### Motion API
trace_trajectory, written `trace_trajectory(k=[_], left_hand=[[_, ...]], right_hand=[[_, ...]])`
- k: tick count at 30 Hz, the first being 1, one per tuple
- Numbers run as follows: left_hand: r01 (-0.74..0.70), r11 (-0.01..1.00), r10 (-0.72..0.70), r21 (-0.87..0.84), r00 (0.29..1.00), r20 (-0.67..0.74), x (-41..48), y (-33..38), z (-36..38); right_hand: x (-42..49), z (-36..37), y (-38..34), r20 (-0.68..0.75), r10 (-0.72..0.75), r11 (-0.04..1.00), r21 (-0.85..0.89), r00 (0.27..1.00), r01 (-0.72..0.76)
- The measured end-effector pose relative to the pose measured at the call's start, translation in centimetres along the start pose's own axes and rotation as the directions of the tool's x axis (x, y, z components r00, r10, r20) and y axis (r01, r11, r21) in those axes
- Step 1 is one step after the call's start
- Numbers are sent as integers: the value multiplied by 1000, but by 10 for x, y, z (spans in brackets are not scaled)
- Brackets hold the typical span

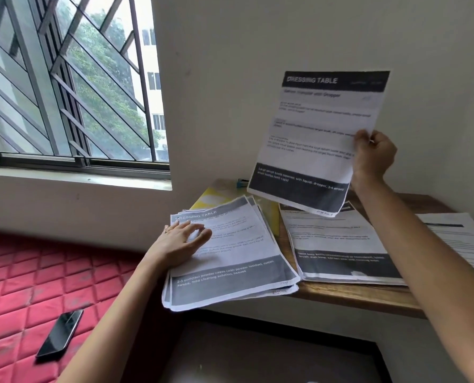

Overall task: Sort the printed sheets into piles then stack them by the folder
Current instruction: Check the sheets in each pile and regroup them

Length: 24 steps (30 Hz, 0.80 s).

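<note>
My right hand [374, 153] pinches one printed sheet [315, 142] by its right edge and holds it up in front of the wall; its dark header reads "DRESSING TABLE". My left hand [182, 240] rests flat, fingers spread, on the left pile of sheets [230, 261], which overhangs the table's left end. A second pile [338, 244] lies to the right of it on the wooden table [354, 295]. A third pile [462, 239] sits at the far right. A yellow folder [206, 199] shows from under the left pile at the back.
A black phone [60, 333] lies on the red quilted mattress [23, 277] at the lower left. A barred window [64, 78] fills the upper left above a white sill. A small blue-green object [242, 183] sits at the table's back edge.
</note>
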State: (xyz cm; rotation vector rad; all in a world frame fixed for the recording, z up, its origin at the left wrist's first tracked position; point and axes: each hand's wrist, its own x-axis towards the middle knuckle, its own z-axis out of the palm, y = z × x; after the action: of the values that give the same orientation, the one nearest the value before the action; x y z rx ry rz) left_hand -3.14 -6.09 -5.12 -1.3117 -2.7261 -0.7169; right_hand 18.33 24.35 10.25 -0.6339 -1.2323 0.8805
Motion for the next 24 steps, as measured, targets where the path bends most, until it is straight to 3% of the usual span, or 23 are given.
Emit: trace_trajectory(k=[7, 10, 12, 15, 19, 24], left_hand=[[4, 999, -4, -54, 1000, 10, -4, 4, -5], [10, 958, -24, -287, 999, -45, -8, 8, -10], [-4, 882, -65, -471, 990, -129, -10, 7, -14], [-10, 786, -139, -618, 971, -193, -11, 6, -15], [-6, 781, -153, -625, 968, -201, -11, 9, -16], [22, 836, -137, -549, 976, -169, -11, 4, -14]], right_hand=[[-17, 8, 19, 67, 97, 993, -77, 993, -91], [-41, 16, 28, 261, 106, 970, -240, 960, -42], [-65, 23, 35, 422, 120, 954, -299, 899, 13], [-100, 35, 47, 603, 135, 954, -293, 786, 61], [-134, 43, 48, 744, 180, 939, -325, 644, 113], [-156, 45, 48, 858, 150, 861, -358, 492, 362]])
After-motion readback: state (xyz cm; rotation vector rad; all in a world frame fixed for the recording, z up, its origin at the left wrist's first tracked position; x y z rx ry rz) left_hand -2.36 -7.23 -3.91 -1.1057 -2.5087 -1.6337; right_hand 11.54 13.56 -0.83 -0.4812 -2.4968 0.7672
